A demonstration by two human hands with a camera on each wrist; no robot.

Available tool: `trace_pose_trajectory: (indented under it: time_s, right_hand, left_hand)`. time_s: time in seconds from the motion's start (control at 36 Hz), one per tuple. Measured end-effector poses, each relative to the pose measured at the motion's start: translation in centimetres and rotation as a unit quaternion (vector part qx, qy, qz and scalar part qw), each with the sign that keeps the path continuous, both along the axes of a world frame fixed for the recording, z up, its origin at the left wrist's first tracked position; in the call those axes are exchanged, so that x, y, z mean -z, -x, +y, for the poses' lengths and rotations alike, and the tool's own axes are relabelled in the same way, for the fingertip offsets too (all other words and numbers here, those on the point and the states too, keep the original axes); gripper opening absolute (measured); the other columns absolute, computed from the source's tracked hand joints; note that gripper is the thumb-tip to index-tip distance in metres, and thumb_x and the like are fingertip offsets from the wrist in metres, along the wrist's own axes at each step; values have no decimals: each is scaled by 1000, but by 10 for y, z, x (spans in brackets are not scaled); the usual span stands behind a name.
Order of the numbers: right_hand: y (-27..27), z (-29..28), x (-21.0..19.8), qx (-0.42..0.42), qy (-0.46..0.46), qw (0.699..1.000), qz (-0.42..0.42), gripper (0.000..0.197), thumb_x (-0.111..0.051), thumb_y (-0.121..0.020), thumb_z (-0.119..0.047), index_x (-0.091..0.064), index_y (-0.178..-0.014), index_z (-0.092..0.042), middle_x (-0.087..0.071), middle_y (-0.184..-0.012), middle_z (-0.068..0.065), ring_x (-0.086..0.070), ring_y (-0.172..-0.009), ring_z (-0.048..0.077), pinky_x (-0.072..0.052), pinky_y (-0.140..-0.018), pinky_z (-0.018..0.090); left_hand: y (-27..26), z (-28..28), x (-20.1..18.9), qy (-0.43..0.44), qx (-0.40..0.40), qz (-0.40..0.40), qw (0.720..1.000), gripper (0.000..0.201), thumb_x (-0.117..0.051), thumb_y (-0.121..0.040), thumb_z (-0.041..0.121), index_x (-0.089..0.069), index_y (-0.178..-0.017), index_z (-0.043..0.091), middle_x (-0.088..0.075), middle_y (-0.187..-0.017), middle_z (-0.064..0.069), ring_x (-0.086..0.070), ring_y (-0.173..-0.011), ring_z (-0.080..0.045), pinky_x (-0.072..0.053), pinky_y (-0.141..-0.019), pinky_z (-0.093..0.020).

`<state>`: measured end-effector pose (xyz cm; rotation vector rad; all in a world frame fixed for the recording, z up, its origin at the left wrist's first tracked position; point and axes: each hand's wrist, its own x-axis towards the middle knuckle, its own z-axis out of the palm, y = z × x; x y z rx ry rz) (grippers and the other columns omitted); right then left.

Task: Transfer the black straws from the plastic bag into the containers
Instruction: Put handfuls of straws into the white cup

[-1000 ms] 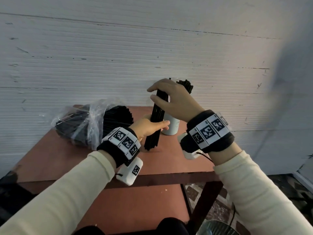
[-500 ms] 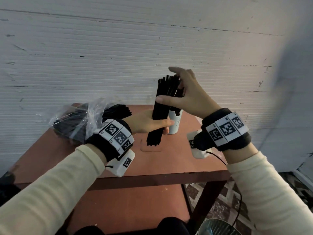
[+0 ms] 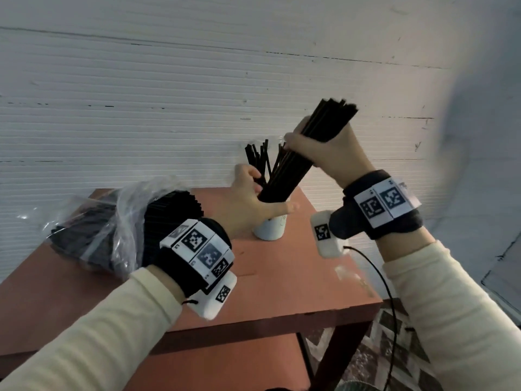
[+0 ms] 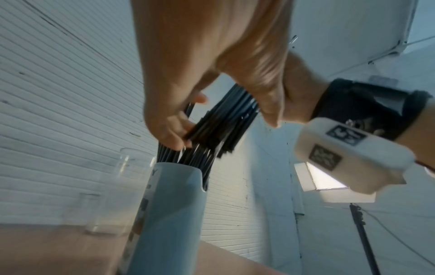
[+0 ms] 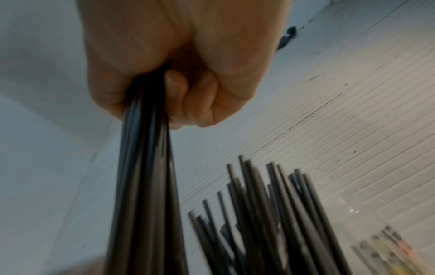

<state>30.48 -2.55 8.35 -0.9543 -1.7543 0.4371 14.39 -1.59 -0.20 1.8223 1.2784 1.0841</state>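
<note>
My right hand (image 3: pixel 324 156) grips a thick bundle of black straws (image 3: pixel 293 170) near its top and holds it tilted, with the lower end at the mouth of a white cup (image 3: pixel 270 230). In the right wrist view the right hand (image 5: pixel 176 83) is a fist round the bundle (image 5: pixel 146 186). Several straws (image 3: pixel 258 156) stand in the cup. My left hand (image 3: pixel 253 198) curls round the bundle's lower end just above the cup (image 4: pixel 169 214). A clear plastic bag (image 3: pixel 107 230) full of black straws lies at the table's left.
The reddish-brown table (image 3: pixel 282 277) stands against a white ribbed wall. A clear empty container (image 4: pixel 122 186) stands just behind the white cup. A black cable (image 3: pixel 392 306) hangs from my right wrist past the table's right edge, above a patterned floor.
The bundle stood upright on the table in front of the cup; now my right hand has lifted and tilted it to the cup's mouth. My left hand rose with its lower end.
</note>
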Motion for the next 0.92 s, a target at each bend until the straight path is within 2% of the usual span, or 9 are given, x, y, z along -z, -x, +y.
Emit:
trace_pose_trajectory:
  time_s: [0.14, 0.22, 0.28, 0.36, 0.47, 0.58, 0.69, 0.83, 0.92]
  right_hand:
    - [-15, 27, -18, 40, 3, 996, 74, 10, -67, -84, -11, -63, -77, -6, -67, -69, -3, -60, -59, 1, -41, -51, 11]
    - [-16, 42, -22, 61, 11, 997, 51, 10, -68, -82, -18, -64, -76, -11, -69, -75, 1, -62, -64, 7, -44, -52, 16]
    - [-17, 51, -23, 70, 17, 997, 32, 11, -69, -81, -20, -63, -74, -14, -69, -78, 5, -61, -64, 6, -43, -52, 15]
    - [-16, 62, -21, 77, 16, 997, -1, 14, -69, -82, -20, -64, -74, -11, -67, -76, 5, -59, -60, 4, -42, -51, 13]
    - [-13, 74, -15, 88, 23, 995, -50, 32, -68, -81, -23, -62, -82, 9, -65, -83, 25, -58, -65, 15, -48, -58, 30]
    - [-7, 81, -7, 84, 35, 991, -93, 41, -68, -81, -26, -59, -86, 13, -63, -86, 29, -60, -68, 23, -52, -62, 40]
    - [0, 89, 5, 83, 80, 982, -151, 45, -70, -80, -35, -60, -82, 9, -60, -72, 12, -63, -68, 23, -52, -63, 38]
    - [5, 89, 18, 109, 71, 955, -266, 39, -60, -79, -63, -46, -66, -28, -56, -76, -2, -50, -101, 29, -42, -91, 43]
    - [5, 85, 18, 116, 67, 956, -262, 47, -51, -67, -81, -46, -69, -35, -56, -92, 0, -46, -108, 29, -36, -99, 46]
  left_hand:
    - [-4, 33, 12, 69, -35, 18, 997, 149, -91, -45, 52, 10, -150, 24, -24, -154, -13, -34, -138, -25, -34, -113, -44]
    - [-8, 54, 15, 130, -9, 39, 991, 159, -94, -47, 44, 26, -149, 22, -31, -155, -9, -38, -138, -26, -34, -114, -46]
    - [-9, 64, 14, 134, 10, 41, 990, 147, -95, -54, 32, 14, -152, 19, -44, -143, -3, -45, -131, -24, -40, -109, -41]
    - [-6, 73, 13, 114, 25, 58, 991, 103, -91, -64, 21, -25, -143, 15, -52, -117, 6, -52, -114, -17, -43, -90, -27]
    - [-2, 81, 15, 114, 60, 71, 989, 81, -91, -59, 25, -47, -127, 26, -60, -116, 10, -58, -111, -13, -50, -93, -31]
    - [-1, 85, 18, 120, 69, 70, 988, 88, -89, -44, 38, -52, -123, 32, -65, -116, 10, -61, -109, -11, -52, -96, -37]
    - [0, 85, 19, 111, 81, 73, 988, 96, -86, -39, 46, -51, -128, 31, -64, -118, 10, -60, -111, -12, -50, -99, -40]
    - [1, 82, 18, 96, 88, 79, 988, 86, -89, -46, 40, -52, -123, 32, -64, -117, 11, -60, -112, -11, -48, -102, -40]
    - [3, 84, 18, 97, 90, 78, 988, 70, -92, -59, 26, -52, -116, 36, -64, -114, 13, -59, -111, -10, -47, -102, -38]
